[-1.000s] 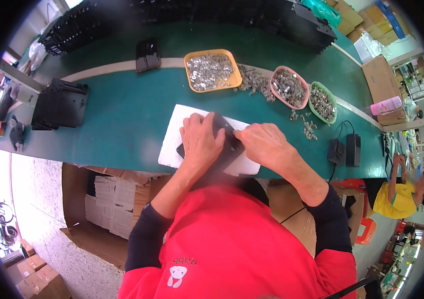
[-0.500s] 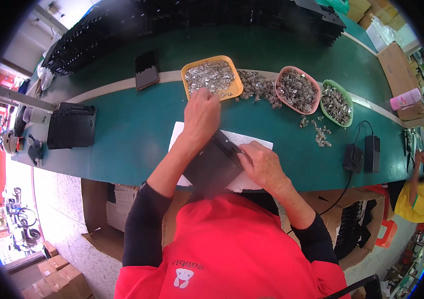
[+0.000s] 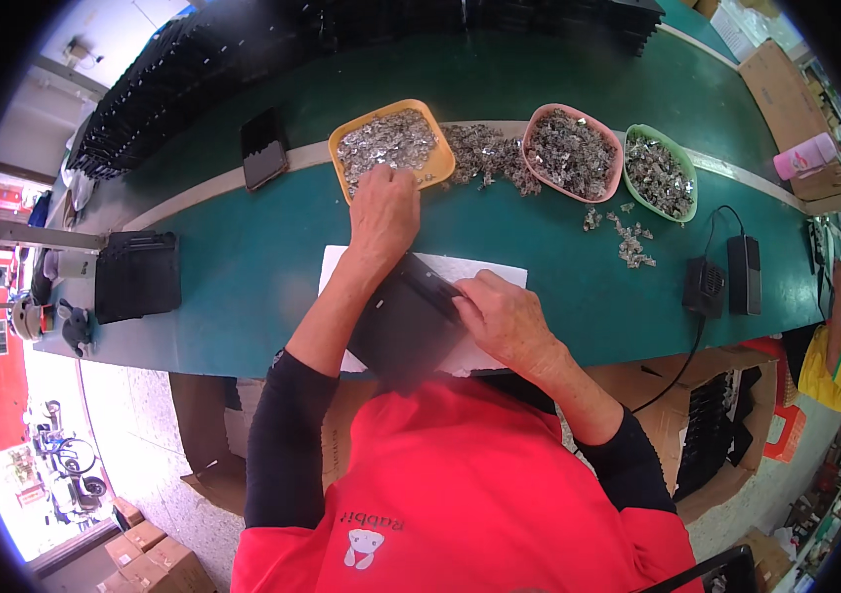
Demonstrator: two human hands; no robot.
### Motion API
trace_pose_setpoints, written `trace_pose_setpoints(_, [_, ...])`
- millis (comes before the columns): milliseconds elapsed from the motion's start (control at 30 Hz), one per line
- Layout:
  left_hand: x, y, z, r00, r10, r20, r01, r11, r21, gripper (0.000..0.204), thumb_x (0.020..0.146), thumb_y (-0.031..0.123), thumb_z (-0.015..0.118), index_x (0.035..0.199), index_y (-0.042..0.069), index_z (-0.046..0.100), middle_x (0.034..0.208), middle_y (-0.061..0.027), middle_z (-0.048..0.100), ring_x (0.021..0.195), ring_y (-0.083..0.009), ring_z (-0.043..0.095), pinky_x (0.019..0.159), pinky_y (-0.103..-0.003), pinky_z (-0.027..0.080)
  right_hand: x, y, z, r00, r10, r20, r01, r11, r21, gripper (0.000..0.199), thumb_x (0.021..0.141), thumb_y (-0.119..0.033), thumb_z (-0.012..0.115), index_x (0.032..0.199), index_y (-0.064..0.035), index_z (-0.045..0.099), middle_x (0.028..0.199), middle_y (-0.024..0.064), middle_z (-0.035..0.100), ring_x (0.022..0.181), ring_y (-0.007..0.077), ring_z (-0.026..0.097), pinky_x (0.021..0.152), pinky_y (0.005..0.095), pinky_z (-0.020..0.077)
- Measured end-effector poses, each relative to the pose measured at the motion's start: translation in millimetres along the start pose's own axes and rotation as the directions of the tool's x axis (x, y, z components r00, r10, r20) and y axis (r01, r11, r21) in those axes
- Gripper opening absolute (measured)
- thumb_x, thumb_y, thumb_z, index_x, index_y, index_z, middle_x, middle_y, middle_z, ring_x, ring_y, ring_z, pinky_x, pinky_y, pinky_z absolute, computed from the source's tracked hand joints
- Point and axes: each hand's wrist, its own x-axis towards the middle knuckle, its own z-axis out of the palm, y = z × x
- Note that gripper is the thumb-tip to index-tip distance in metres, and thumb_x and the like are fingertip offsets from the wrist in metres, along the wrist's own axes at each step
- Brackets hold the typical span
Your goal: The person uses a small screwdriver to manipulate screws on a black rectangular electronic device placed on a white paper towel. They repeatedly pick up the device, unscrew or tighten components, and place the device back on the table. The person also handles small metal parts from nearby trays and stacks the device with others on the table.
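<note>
My left hand (image 3: 385,211) reaches forward to the near rim of an orange tray (image 3: 341,144) full of small silvery metal parts; its fingers are curled at the parts, and I cannot tell if they hold one. My right hand (image 3: 505,318) rests on the right edge of a flat black plate (image 3: 399,321), holding it tilted over a white sheet (image 3: 485,267) on the green table (image 3: 243,247).
A pink bowl (image 3: 535,120) and a green bowl (image 3: 681,170) hold more metal parts, with loose ones scattered between. A dark phone (image 3: 264,149), black stacked trays (image 3: 136,275), two small black boxes (image 3: 725,277) with a cable, and a cardboard box (image 3: 203,425) below the table edge. A person in yellow (image 3: 836,356) stands at the right.
My left hand has left the black plate and moved forward to the orange tray. My right hand stays on the plate.
</note>
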Motion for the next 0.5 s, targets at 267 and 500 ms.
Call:
trace_pose_setpoints(267, [-1.5,-1.4,1.6,0.999,0.04,0.006,-0.04,0.998,0.039,0.015,0.083,0.012,0.065,0.096,0.005,0.07,0.095,-0.0139,0.06,0.095,-0.0323,0.058,0.082,-0.043,0.049,-2.0,0.5,3.1,1.0,0.0,-0.015,-0.001,0.999,-0.044,0.018,0.089,-0.021,0.059,0.098,-0.0081,0.065,0.089,0.0102,0.061,0.076,0.0341,0.065,0.065,0.044,0.0547])
trace_pose_setpoints(500, [-2.5,-2.1,5.2,0.997,0.065,-0.03,-0.064,0.997,0.04,0.015,0.083,0.012,0.063,0.095,0.009,0.072,0.093,-0.0132,0.06,0.094,-0.0317,0.058,0.079,-0.043,0.05,-3.3,1.2,3.0,0.999,-0.013,-0.035,0.011,0.999,-0.045,0.017,0.089,-0.021,0.059,0.098,-0.0077,0.065,0.088,0.0103,0.061,0.075,0.0344,0.064,0.065,0.0447,0.054])
